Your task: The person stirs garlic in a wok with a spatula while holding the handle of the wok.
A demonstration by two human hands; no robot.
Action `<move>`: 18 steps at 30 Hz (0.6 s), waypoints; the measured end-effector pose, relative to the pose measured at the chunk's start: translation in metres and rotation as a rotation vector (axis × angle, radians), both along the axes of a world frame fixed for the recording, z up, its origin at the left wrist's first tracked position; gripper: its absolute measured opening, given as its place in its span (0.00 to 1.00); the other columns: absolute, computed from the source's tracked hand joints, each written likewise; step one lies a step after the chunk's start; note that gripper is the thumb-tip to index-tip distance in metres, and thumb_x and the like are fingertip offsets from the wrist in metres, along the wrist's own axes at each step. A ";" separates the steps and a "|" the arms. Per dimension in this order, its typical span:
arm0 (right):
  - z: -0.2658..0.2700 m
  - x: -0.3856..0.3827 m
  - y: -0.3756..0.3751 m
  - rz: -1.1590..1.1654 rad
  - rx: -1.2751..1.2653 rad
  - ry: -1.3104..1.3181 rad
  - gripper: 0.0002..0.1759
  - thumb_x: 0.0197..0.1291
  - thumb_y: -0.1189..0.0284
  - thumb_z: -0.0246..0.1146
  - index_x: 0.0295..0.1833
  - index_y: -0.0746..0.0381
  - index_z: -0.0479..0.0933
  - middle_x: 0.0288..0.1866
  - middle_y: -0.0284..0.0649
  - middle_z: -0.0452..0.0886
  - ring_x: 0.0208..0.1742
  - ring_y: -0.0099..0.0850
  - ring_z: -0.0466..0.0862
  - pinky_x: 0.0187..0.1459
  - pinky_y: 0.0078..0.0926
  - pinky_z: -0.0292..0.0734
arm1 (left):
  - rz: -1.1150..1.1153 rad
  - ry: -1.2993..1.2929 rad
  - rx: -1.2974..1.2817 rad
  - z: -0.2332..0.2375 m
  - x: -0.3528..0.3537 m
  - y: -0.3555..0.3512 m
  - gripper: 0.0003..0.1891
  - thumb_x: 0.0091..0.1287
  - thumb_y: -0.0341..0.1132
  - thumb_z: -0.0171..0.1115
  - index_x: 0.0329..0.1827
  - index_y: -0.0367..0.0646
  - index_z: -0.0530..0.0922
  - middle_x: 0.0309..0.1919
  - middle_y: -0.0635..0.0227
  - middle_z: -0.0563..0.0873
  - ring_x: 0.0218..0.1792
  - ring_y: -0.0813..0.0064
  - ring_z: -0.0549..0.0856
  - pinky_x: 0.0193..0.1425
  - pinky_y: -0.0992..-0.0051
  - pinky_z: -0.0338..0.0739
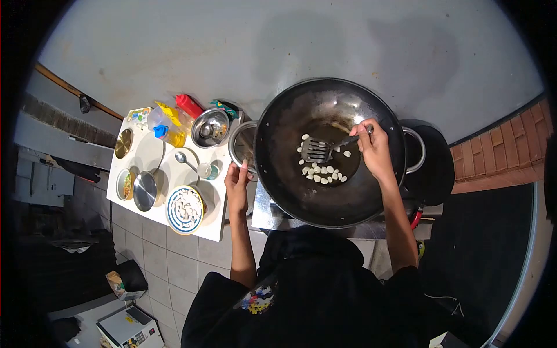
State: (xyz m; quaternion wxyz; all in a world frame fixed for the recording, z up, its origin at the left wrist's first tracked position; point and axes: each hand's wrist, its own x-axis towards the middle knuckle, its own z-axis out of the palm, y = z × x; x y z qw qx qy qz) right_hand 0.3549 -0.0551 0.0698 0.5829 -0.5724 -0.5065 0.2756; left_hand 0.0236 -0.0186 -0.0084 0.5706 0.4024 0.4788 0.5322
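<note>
A large dark wok point(290, 197) stands on the stove in front of me. In its base lie several small, pale, roundish pieces of food point(322, 172) in shiny oil. My right hand point(374, 148) is closed around the handle of a slotted spatula point(317, 150), whose head rests among those pieces. At the wok's left side, my left hand point(237, 184) pinches the lower end of the metal loop handle point(233, 142). Some of its fingers are hidden.
On the white table point(213, 229) at left stand a patterned plate of pale food point(185, 210), a steel bowl point(210, 127), an oil bottle point(176, 138), a red bottle point(189, 106) and a small jar point(206, 170). A dark round pan or lid point(432, 168) sits right of the wok.
</note>
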 end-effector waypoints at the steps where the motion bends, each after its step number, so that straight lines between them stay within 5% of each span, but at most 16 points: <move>1: 0.002 0.003 -0.002 0.030 -0.049 -0.020 0.09 0.72 0.72 0.52 0.37 0.65 0.71 0.29 0.31 0.75 0.21 0.14 0.63 0.23 0.16 0.59 | -0.021 0.022 -0.012 -0.001 -0.001 0.000 0.11 0.69 0.41 0.63 0.41 0.45 0.72 0.30 0.75 0.75 0.32 0.84 0.76 0.44 0.78 0.74; 3: 0.006 0.004 -0.003 0.054 -0.097 -0.039 0.09 0.73 0.73 0.51 0.38 0.65 0.70 0.35 0.35 0.79 0.22 0.14 0.65 0.24 0.15 0.61 | -0.021 0.017 -0.004 0.000 -0.001 0.000 0.11 0.69 0.41 0.63 0.41 0.45 0.73 0.30 0.75 0.75 0.32 0.84 0.76 0.44 0.78 0.74; 6: 0.007 0.000 -0.003 -0.009 -0.029 0.009 0.09 0.71 0.73 0.53 0.36 0.64 0.72 0.22 0.27 0.68 0.20 0.13 0.60 0.22 0.18 0.56 | -0.013 0.006 -0.009 -0.003 0.000 0.000 0.11 0.69 0.41 0.63 0.40 0.46 0.73 0.30 0.76 0.75 0.32 0.84 0.76 0.44 0.78 0.74; 18: 0.012 -0.004 -0.003 0.060 -0.044 -0.131 0.06 0.70 0.75 0.53 0.39 0.65 0.71 0.29 0.35 0.79 0.26 0.19 0.71 0.31 0.21 0.67 | -0.028 0.026 0.007 -0.005 -0.002 0.001 0.11 0.70 0.42 0.61 0.40 0.46 0.73 0.29 0.75 0.75 0.32 0.83 0.76 0.46 0.77 0.74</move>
